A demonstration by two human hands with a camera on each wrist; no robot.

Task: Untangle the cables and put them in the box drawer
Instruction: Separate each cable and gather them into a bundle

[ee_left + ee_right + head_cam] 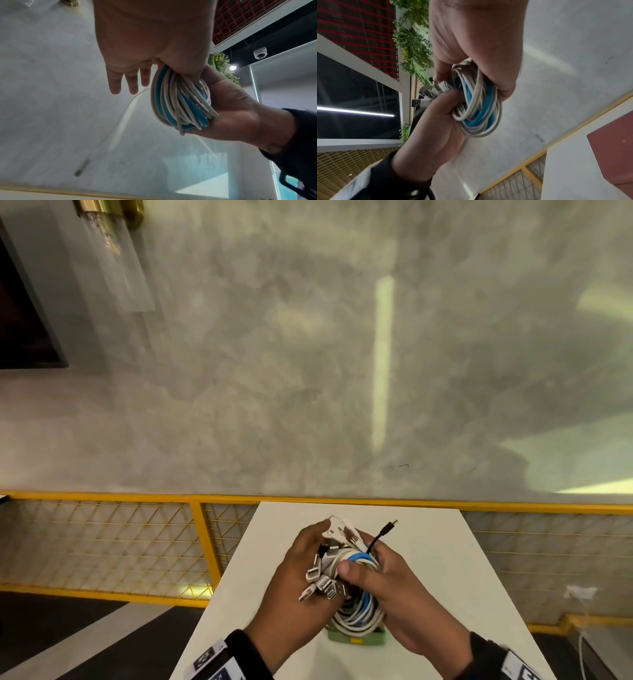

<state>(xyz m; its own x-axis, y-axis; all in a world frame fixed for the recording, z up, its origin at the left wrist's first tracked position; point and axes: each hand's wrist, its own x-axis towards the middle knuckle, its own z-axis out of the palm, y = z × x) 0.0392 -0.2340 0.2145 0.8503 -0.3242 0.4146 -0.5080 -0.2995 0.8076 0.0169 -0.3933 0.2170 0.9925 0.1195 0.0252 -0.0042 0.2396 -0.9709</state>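
**Cable bundle held between both hands above the table**

A coiled bundle of white and blue cables (352, 587) is gripped by both hands above a white table (462, 570). In the head view, the left hand (294, 583) is seen curled round the bundle's left side, where a cluster of USB plugs (320, 585) sticks out, and the right hand (387, 587) is wrapped round the right side, its thumb pressed on the coil. A thin black cable end (385, 530) is seen rising from the top. Beneath the bundle a green box (356, 640) is glimpsed; most of it is hidden, and whether its drawer is out cannot be told.

Only in the left wrist view is a loose white cable (120, 125) shown, hanging from the bundle and blurred, along with three straight fingers (130, 83) of the left hand. The plugs are cut off there. In the right wrist view the plugs reappear, and the crossings of the blue strands (477, 105) are shown most plainly. The box is not seen from either wrist.
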